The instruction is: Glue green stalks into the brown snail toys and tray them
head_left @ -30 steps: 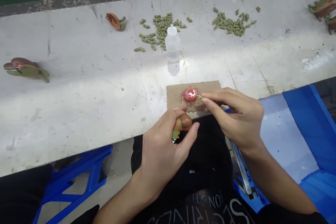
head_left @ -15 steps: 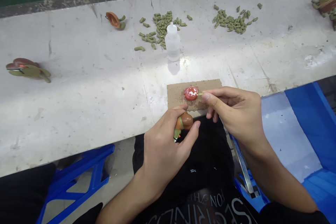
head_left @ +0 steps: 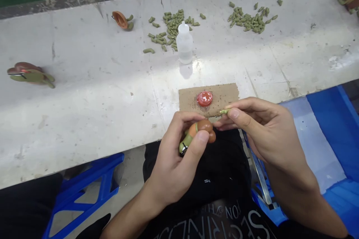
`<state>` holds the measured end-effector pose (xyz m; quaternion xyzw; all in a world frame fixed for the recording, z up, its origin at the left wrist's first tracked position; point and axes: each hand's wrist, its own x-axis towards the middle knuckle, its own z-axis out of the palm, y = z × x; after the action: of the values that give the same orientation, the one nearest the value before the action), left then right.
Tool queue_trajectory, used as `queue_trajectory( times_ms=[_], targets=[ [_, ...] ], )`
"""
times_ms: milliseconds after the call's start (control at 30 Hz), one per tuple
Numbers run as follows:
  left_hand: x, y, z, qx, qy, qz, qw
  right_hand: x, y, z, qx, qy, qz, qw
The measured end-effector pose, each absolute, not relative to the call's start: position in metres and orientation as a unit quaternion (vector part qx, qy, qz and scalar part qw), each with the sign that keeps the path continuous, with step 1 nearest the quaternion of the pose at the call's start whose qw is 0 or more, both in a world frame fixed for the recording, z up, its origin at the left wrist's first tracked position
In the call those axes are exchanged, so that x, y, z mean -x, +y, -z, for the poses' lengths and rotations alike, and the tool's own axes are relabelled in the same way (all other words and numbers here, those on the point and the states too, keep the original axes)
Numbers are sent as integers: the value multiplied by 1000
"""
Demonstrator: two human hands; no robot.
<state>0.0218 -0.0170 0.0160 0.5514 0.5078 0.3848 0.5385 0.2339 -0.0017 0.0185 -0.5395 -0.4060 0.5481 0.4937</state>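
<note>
My left hand (head_left: 179, 160) is closed around a small turtle figurine (head_left: 203, 127) with a brown shell and a green head, which faces toward my body. Between thumb and forefinger of my right hand (head_left: 260, 130) is a small green figurine piece (head_left: 224, 111), its tip pointing left at the turtle; the two are apart. Just beyond the hands lies a piece of cardboard (head_left: 224, 95), and on it a red cap-like dish (head_left: 204, 98) with a glossy, wet-looking surface.
A translucent squeeze bottle (head_left: 184, 44) stands behind the cardboard. Loose green pieces lie in a left pile (head_left: 174, 22) and a right pile (head_left: 249, 20). A brown shell part (head_left: 120, 19) and a turtle figurine (head_left: 29, 74) are at the left. Blue stools (head_left: 92, 190) stand below the table.
My right hand has drawn the green piece back from the red dish, toward me and to the right. In my left hand the turtle has turned, showing more of its shell and head.
</note>
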Motion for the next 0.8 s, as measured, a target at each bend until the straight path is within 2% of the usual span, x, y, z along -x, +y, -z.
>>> queue_trajectory(
  times_ms=[100,333,800],
  targets=[
    [-22,-16,-15,-506,501,-385,586,-229,-8,-17,528,-373,-588,487],
    [-22,-15,-8,-504,481,-400,595,-222,-11,-13,527,-361,-589,495],
    [-19,-16,-6,-573,503,-364,534,-220,-8,-18,578,-431,-505,475]
  ],
)
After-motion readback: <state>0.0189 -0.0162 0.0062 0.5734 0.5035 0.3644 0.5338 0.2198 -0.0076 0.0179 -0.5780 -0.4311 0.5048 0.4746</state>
